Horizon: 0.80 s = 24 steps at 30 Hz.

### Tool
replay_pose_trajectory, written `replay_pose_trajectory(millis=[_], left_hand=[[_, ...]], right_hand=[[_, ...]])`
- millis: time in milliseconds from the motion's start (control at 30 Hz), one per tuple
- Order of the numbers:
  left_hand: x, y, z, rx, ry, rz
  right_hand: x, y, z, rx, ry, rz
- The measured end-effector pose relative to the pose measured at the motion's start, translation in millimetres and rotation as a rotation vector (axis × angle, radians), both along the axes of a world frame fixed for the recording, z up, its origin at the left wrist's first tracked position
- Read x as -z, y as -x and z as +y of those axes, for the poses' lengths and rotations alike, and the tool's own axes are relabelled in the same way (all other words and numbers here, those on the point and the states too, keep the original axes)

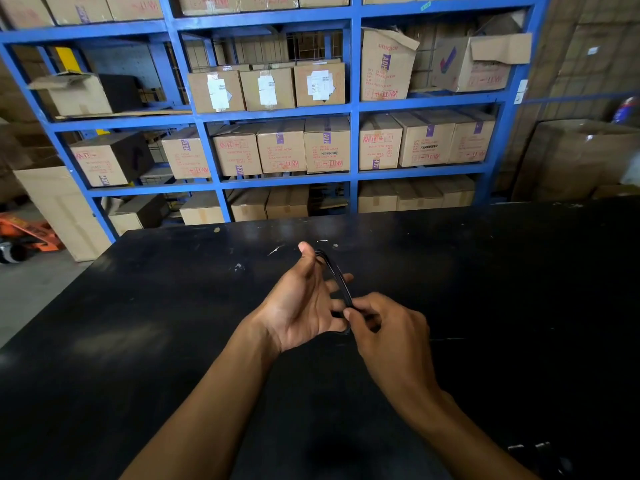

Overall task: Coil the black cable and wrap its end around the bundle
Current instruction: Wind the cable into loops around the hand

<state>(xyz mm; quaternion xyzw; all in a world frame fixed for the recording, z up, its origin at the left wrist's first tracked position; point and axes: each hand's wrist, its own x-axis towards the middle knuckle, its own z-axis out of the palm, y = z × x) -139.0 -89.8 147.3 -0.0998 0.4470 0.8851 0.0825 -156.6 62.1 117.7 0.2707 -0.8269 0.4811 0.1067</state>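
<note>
- Purple "ADH" tape readable on several cardboard boxes (327,144) in the blue shelving (353,109) behind the bench; red print beside it mostly upside down and too small to read beyond "QTY" and "COL".
- White paper labels (320,85) stuck on three boxes in the middle bay, text illegible.
- A purple tick-shaped mark on a tilted box (471,64) with open flaps, upper right bay.
- Black bench (138,306) scuffed with pale flecks near its far edge; an orange pallet truck (31,233) on the floor off its far left corner.
- Left hand (304,299) raised above the middle of the bench, palm turned up and toward the camera, thumb pointing to the far edge, fingers spread and lightly curled.
- Black cable (337,275) looped in several turns around that spread hand, running from the thumb crook down past the fingers to the heel of the palm; held clear of the bench.
- Right hand (388,327) just beside it, back of the hand up, thumb and fingertips closed in a pinch on the lower part of the coil.
- Both forearms bare, reaching in from the near edge.
</note>
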Motion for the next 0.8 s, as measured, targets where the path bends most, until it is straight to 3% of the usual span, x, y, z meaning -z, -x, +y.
replay_pose_trajectory(millis=[533,800], left_hand=[[-0.1,0.8,10.2,-0.124,0.182,-0.050],[2.2,3.2,19.4,-0.222,0.168,-0.109]], right_hand=[[11.1,3.1,-0.2,-0.015,0.010,0.028],[15.4,-9.4,3.0,0.010,-0.004,0.114]])
